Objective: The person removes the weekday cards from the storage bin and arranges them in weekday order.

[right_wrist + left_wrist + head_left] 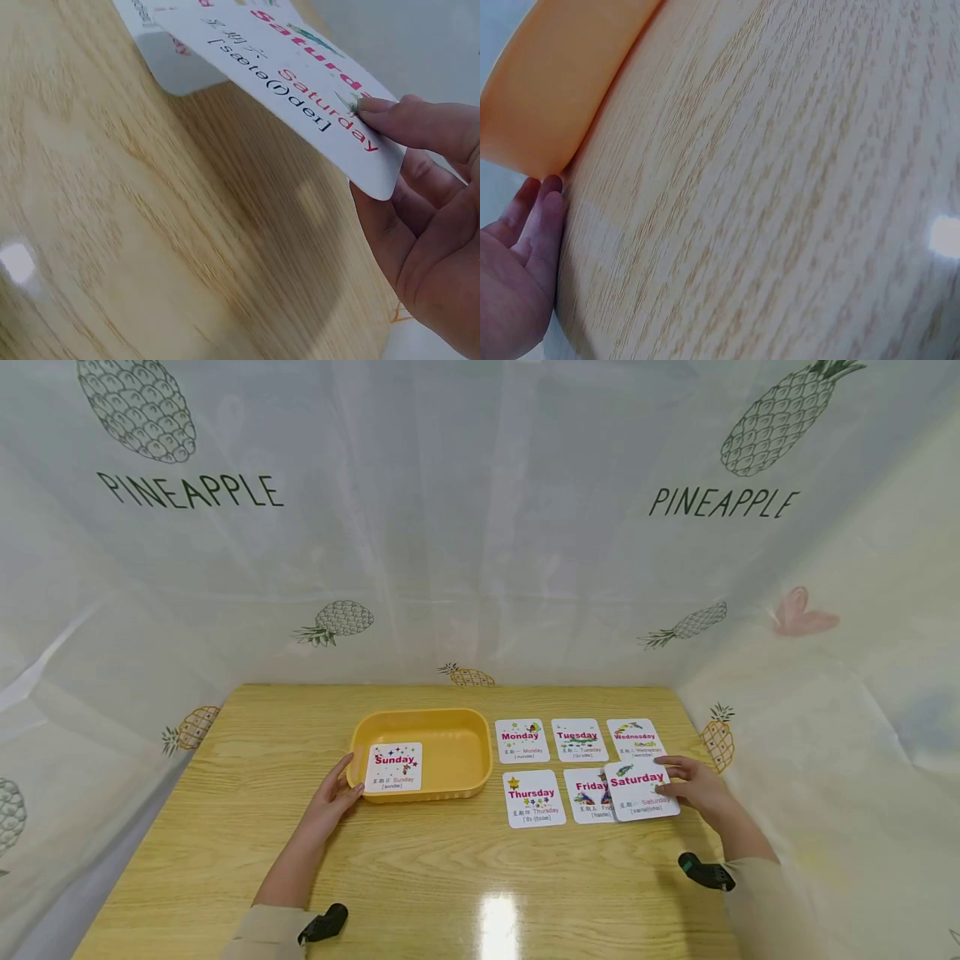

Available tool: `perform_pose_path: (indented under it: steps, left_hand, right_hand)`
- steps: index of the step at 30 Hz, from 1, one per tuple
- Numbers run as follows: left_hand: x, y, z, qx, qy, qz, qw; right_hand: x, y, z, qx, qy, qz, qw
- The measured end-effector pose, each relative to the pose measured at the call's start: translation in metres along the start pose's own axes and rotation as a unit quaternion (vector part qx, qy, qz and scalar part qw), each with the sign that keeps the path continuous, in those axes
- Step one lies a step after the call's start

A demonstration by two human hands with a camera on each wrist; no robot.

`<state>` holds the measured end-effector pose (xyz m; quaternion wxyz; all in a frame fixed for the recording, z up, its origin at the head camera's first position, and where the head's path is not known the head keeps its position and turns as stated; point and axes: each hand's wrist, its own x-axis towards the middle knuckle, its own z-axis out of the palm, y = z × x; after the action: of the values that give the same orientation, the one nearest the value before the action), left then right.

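Observation:
Between thumb and fingers, my right hand (692, 787) pinches the right edge of the Saturday card (289, 82), holding it tilted above the table. The held card overlaps part of the Friday card (588, 797) and the lower edge of the Wednesday card (633, 737) in the head view. At the left, my left hand (334, 793) touches the outer side of a yellow plastic tray (457, 743) with fairly straight fingers. Inside that tray lies the Sunday card (393, 768). In the left wrist view, the fingertips (551, 199) meet the tray's outer wall (562, 82).
The Monday card (522, 741), Tuesday card (580, 741) and Thursday card (534, 799) lie face up between the tray and the right hand. A wooden table (420, 868) bears everything. Pineapple-printed sheeting (465, 527) hangs behind it and at both sides.

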<state>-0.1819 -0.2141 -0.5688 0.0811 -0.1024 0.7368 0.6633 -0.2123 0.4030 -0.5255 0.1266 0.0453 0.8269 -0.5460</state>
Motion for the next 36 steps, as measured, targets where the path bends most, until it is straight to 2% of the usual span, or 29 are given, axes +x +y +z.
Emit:
perform_pose_path:
  steps: [5, 14, 30, 36]
  left_hand:
    - [0.001, -0.001, 0.000, -0.002, 0.004, 0.001, 1.0000]
    - [0.002, -0.003, 0.001, -0.002, 0.002, 0.010, 0.9999]
    - [0.002, -0.001, 0.001, -0.004, 0.001, 0.003, 1.0000]
    - [0.002, 0.000, 0.001, -0.005, 0.005, -0.005, 1.0000]
  right_hand:
    - [-0.002, -0.001, -0.010, -0.033, -0.004, 0.001, 0.999]
    - [0.001, 0.007, -0.023, -0.045, 0.015, 0.027, 0.998]
    - [0.007, 0.018, -0.031, -0.053, 0.032, 0.041, 0.997]
    - [0.010, 0.020, -0.032, -0.087, 0.037, 0.047, 0.994]
